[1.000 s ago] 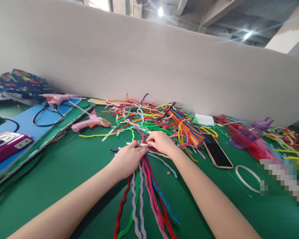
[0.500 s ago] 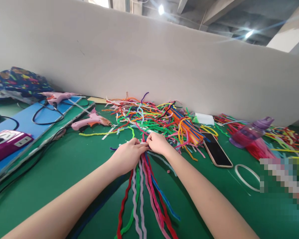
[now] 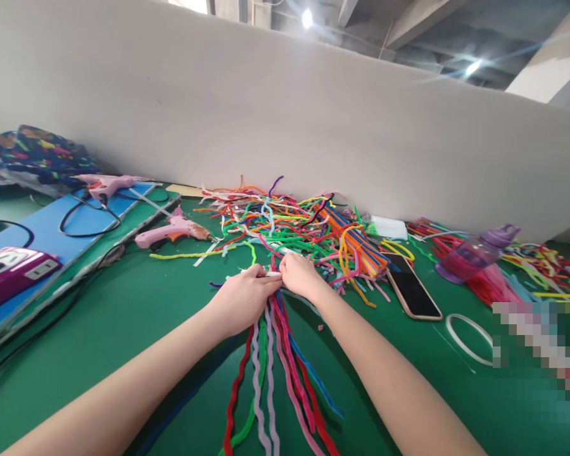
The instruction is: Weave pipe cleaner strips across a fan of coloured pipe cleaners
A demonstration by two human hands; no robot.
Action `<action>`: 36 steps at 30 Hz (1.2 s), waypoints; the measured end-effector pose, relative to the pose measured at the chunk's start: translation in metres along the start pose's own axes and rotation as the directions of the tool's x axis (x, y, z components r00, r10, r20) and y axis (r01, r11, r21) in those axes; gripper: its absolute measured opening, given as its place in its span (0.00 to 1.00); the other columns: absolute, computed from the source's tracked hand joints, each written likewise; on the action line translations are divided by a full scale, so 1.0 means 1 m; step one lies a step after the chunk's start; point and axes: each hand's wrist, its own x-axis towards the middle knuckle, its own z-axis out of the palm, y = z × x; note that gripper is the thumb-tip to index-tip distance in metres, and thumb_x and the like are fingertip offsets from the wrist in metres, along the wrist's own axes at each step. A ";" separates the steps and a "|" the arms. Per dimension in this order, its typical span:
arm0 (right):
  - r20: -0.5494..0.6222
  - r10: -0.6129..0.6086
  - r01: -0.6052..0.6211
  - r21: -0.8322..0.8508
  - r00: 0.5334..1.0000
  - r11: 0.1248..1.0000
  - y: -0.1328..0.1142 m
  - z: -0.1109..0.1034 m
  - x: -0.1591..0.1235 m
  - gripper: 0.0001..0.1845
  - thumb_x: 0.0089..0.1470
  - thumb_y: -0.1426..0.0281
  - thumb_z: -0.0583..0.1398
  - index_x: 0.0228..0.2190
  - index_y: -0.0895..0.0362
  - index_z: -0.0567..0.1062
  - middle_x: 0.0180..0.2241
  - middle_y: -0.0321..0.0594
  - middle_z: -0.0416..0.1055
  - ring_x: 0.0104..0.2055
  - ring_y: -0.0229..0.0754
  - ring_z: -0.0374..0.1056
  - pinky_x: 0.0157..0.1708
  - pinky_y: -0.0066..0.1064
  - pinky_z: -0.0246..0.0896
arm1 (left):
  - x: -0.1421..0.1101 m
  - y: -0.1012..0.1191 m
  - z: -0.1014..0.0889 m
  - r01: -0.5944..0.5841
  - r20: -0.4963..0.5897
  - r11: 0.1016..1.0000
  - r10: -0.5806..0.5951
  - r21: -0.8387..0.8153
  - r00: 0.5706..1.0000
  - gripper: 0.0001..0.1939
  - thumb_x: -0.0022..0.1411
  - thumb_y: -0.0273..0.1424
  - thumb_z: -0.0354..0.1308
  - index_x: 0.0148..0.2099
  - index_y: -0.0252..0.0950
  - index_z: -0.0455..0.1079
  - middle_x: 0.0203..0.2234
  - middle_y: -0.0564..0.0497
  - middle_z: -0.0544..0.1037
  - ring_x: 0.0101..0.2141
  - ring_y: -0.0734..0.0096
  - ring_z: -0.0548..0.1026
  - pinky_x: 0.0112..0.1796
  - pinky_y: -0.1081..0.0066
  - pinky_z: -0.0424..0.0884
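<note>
My left hand (image 3: 244, 300) and my right hand (image 3: 301, 276) meet over the middle of the table, fingertips closed together. Between them they grip the upper ends of wavy pipe cleaners (image 3: 258, 380) in red, green, pale lilac, pink and blue, whose long ends fan out toward me. A small white strip (image 3: 272, 274) shows at the fingers; most of it is covered. Just beyond the hands lies a tangled pile of many-coloured pipe cleaners (image 3: 285, 218).
To the left are a pink glue gun (image 3: 173, 233), a second glue gun (image 3: 108, 185) on a blue board (image 3: 42, 228), and a purple power strip (image 3: 21, 275). Rightward lie a phone (image 3: 414, 291), a purple bottle (image 3: 472, 256) and a white ring (image 3: 469, 340). A pale partition (image 3: 285, 114) stands behind.
Almost nothing differs. The fingers shift slightly at the bunch, and a little more of the white strip shows; both hands stay in place.
</note>
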 end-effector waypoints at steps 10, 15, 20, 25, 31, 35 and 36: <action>-0.104 -0.007 0.024 0.170 0.995 0.985 0.010 0.009 0.002 0.09 0.56 0.74 0.54 0.31 0.58 0.75 0.37 0.43 0.74 0.40 0.41 0.68 0.41 0.30 0.58 | -0.002 -0.002 0.005 -0.025 -0.030 1.000 0.025 -0.004 0.999 0.23 0.63 0.20 0.44 0.57 0.39 0.67 0.53 0.52 0.73 0.49 0.64 0.69 0.49 0.66 0.70; -0.163 -0.018 0.063 0.273 0.986 0.960 0.027 0.010 0.007 0.09 0.56 0.71 0.56 0.38 0.60 0.75 0.34 0.40 0.73 0.33 0.36 0.66 0.34 0.26 0.58 | -0.003 -0.007 0.011 0.031 -0.087 0.998 -0.035 -0.048 0.996 0.23 0.63 0.21 0.43 0.58 0.35 0.66 0.53 0.50 0.74 0.50 0.66 0.70 0.50 0.67 0.69; -0.153 -0.119 0.159 0.286 0.981 0.945 0.033 0.006 0.005 0.09 0.54 0.71 0.59 0.34 0.59 0.79 0.26 0.36 0.71 0.28 0.36 0.64 0.29 0.25 0.55 | -0.002 -0.007 0.014 0.004 -0.109 1.000 -0.005 -0.011 0.994 0.21 0.63 0.21 0.43 0.55 0.34 0.69 0.52 0.49 0.74 0.50 0.65 0.71 0.50 0.66 0.69; -0.180 -0.248 0.269 0.099 0.952 0.958 0.027 0.001 -0.003 0.09 0.54 0.70 0.60 0.33 0.56 0.81 0.31 0.40 0.75 0.32 0.38 0.68 0.33 0.27 0.56 | -0.002 -0.008 0.016 -0.004 -0.131 1.000 0.002 -0.013 0.991 0.21 0.64 0.21 0.44 0.55 0.34 0.69 0.51 0.49 0.75 0.49 0.66 0.72 0.50 0.66 0.70; -0.127 -0.266 0.258 -0.080 0.955 0.963 0.016 -0.004 -0.008 0.10 0.57 0.71 0.57 0.32 0.56 0.79 0.35 0.42 0.75 0.35 0.41 0.70 0.34 0.29 0.57 | -0.002 -0.007 0.014 0.002 -0.099 1.000 -0.001 0.007 0.995 0.21 0.64 0.21 0.44 0.56 0.33 0.69 0.52 0.49 0.75 0.49 0.64 0.72 0.50 0.66 0.70; -0.079 -0.258 0.258 -0.014 0.963 0.966 0.019 -0.005 -0.003 0.07 0.56 0.72 0.58 0.33 0.57 0.77 0.37 0.42 0.75 0.39 0.41 0.69 0.37 0.28 0.57 | -0.002 -0.004 0.013 0.009 -0.090 1.000 -0.007 0.017 0.996 0.21 0.64 0.21 0.44 0.56 0.33 0.68 0.52 0.48 0.74 0.50 0.64 0.71 0.50 0.66 0.70; -0.064 -0.262 0.262 0.002 0.963 0.965 0.020 -0.006 -0.001 0.07 0.56 0.72 0.58 0.33 0.57 0.77 0.37 0.42 0.75 0.39 0.41 0.69 0.37 0.28 0.57 | -0.001 -0.004 0.013 0.008 -0.086 1.000 -0.007 0.017 0.996 0.21 0.64 0.22 0.44 0.56 0.33 0.68 0.52 0.48 0.74 0.50 0.64 0.71 0.50 0.66 0.70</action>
